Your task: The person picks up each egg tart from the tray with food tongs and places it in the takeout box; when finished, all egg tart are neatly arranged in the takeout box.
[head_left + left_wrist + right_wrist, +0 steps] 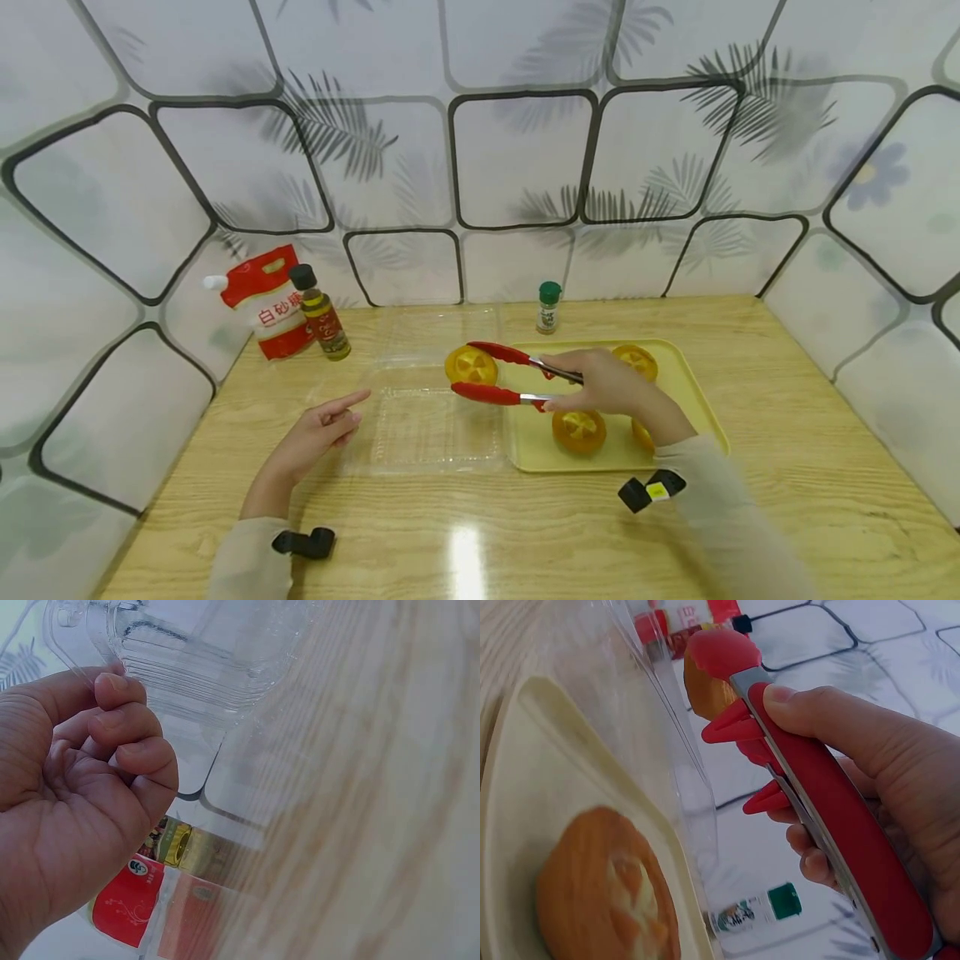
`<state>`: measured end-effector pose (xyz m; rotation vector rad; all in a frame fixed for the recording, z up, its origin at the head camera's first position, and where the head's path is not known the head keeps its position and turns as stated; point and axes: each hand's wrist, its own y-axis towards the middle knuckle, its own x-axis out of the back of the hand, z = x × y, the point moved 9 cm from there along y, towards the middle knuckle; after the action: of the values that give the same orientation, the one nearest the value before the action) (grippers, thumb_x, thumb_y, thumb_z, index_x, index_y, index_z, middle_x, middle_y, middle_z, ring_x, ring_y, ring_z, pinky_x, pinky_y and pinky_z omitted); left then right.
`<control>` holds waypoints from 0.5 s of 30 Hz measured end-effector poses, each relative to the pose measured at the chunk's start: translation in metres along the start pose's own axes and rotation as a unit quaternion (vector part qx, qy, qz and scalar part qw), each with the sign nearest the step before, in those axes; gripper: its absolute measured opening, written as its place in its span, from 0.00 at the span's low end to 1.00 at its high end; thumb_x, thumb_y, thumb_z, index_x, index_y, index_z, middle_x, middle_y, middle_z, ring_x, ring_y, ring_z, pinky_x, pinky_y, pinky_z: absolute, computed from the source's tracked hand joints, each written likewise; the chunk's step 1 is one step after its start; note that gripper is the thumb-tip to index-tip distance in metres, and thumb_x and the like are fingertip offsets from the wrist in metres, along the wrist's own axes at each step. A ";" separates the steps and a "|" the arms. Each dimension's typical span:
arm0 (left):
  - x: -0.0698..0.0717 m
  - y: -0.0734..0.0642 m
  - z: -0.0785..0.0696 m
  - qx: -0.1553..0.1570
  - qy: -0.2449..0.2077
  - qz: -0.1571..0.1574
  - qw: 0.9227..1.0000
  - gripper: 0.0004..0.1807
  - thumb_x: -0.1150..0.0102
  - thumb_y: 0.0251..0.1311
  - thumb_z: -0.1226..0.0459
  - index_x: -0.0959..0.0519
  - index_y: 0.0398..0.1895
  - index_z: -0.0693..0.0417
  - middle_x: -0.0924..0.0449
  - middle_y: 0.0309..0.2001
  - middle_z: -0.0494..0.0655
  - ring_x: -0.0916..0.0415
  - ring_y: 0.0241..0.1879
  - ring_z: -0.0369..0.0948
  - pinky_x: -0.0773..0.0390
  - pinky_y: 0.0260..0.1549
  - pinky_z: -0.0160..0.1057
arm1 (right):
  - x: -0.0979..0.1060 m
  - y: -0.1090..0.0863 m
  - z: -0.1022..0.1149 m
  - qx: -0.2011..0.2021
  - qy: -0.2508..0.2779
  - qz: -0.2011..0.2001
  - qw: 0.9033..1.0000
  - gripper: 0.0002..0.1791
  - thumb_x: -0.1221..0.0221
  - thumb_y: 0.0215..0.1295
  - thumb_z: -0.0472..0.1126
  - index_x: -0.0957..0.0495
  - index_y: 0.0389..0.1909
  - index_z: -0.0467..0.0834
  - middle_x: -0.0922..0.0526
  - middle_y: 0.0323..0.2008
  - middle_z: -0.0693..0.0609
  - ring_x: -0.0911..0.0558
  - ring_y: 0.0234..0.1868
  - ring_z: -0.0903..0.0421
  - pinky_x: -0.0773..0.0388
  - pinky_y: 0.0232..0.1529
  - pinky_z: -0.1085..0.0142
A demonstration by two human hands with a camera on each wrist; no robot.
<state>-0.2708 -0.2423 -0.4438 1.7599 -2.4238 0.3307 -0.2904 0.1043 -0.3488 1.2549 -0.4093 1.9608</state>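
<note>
My right hand (607, 383) grips red-tipped metal tongs (491, 394), fingers and thumb around the handles. Between the tong heads is a round golden bun (471, 367) with a yellow patterned top, over the right part of a clear plastic container (438, 429). In the right wrist view, the red tong head (724, 654) partly covers that bun. My left hand (324, 429) is at the container's left side, index finger extended and the other fingers loosely bent. In the left wrist view its fingertips are near the container's edge; whether they touch it I cannot tell.
Right of the container lies a yellow tray (701, 408) with several similar buns (579, 431). Behind it stands a green-capped shaker (548, 308). At the back left are a red-and-white sugar pouch (273, 308) and a dark-capped oil bottle (324, 325). Patterned walls enclose the wooden table (390, 533).
</note>
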 end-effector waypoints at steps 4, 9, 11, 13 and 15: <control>0.000 0.001 -0.001 0.003 0.001 -0.001 1.000 0.28 0.51 0.70 0.62 0.40 0.69 0.63 0.39 0.21 0.43 0.39 0.23 0.37 0.34 0.29 0.36 | -0.011 0.013 0.012 0.019 0.009 0.014 1.000 0.38 0.32 0.53 0.52 0.29 0.62 0.37 0.22 0.54 0.44 0.21 0.51 0.50 0.24 0.49 0.56; 0.001 0.001 -0.001 0.002 0.005 -0.004 1.000 0.27 0.52 0.70 0.63 0.40 0.69 0.63 0.38 0.21 0.43 0.39 0.23 0.36 0.34 0.30 0.36 | -0.026 0.032 0.027 0.039 0.020 0.042 0.998 0.37 0.33 0.54 0.52 0.29 0.62 0.37 0.21 0.54 0.46 0.20 0.48 0.53 0.24 0.47 0.58; 0.001 0.001 -0.001 0.001 0.006 -0.004 1.000 0.27 0.52 0.70 0.63 0.40 0.69 0.63 0.38 0.21 0.43 0.39 0.23 0.36 0.34 0.29 0.36 | -0.032 0.039 0.032 0.047 0.014 0.051 0.997 0.37 0.33 0.55 0.53 0.29 0.62 0.37 0.22 0.55 0.45 0.21 0.50 0.53 0.24 0.48 0.59; 0.001 0.001 0.000 -0.001 0.002 -0.002 1.000 0.27 0.53 0.70 0.64 0.40 0.69 0.64 0.38 0.21 0.42 0.39 0.23 0.36 0.34 0.29 0.36 | -0.038 0.046 0.037 0.054 0.009 0.059 0.997 0.37 0.33 0.55 0.52 0.29 0.62 0.37 0.22 0.55 0.45 0.20 0.47 0.54 0.24 0.46 0.62; 0.002 0.001 0.001 -0.003 -0.002 -0.001 1.000 0.27 0.53 0.70 0.64 0.40 0.69 0.64 0.38 0.21 0.42 0.39 0.23 0.35 0.34 0.28 0.36 | -0.043 0.052 0.041 0.060 0.002 0.065 0.996 0.36 0.33 0.56 0.52 0.28 0.61 0.36 0.22 0.54 0.44 0.20 0.44 0.54 0.25 0.43 0.65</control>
<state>-0.2720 -0.2439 -0.4440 1.7614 -2.4224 0.3195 -0.2928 0.0266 -0.3606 1.3286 -0.3843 2.1250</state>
